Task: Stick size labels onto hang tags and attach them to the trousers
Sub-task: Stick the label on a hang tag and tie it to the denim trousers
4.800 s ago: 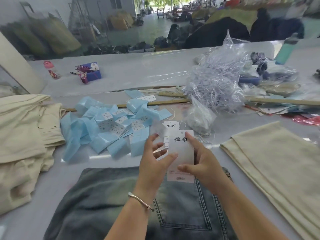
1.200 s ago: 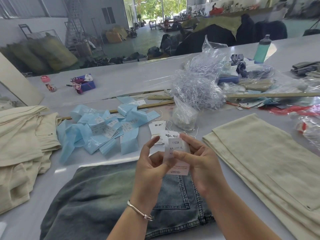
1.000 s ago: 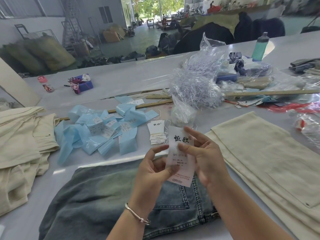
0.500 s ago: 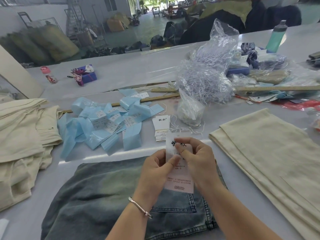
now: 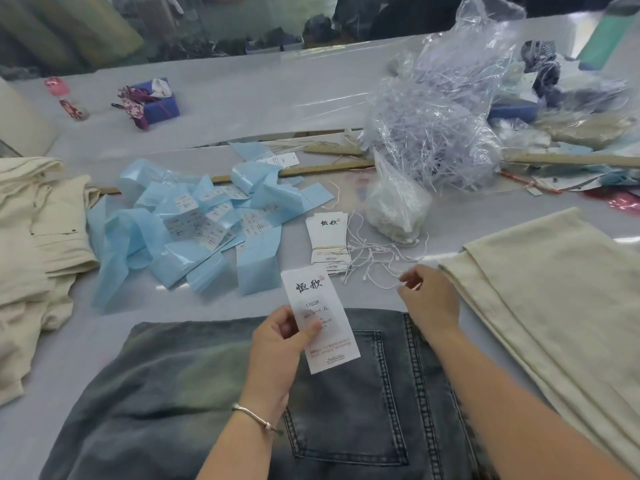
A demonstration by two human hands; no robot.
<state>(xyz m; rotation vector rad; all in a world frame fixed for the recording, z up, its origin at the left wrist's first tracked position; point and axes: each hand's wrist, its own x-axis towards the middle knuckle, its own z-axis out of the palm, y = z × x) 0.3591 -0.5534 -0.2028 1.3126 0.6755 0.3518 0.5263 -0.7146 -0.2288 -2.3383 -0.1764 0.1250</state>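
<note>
Fingers (image 5: 304,332) of the left hand (image 5: 277,344) pinch one white paper hang tag (image 5: 320,318) by its left edge, thumb on the printed face, holding it tilted above the faded denim trousers (image 5: 363,410) spread on the table (image 5: 242,109). Right hand (image 5: 431,299) reaches with loosely curled fingers, tips pinched at thin white strings (image 5: 374,258) beside a banded stack of tags (image 5: 327,240). Glossy blue label strips (image 5: 194,230) lie crumpled left; cream folded fabric (image 5: 554,289) lies right.
</note>
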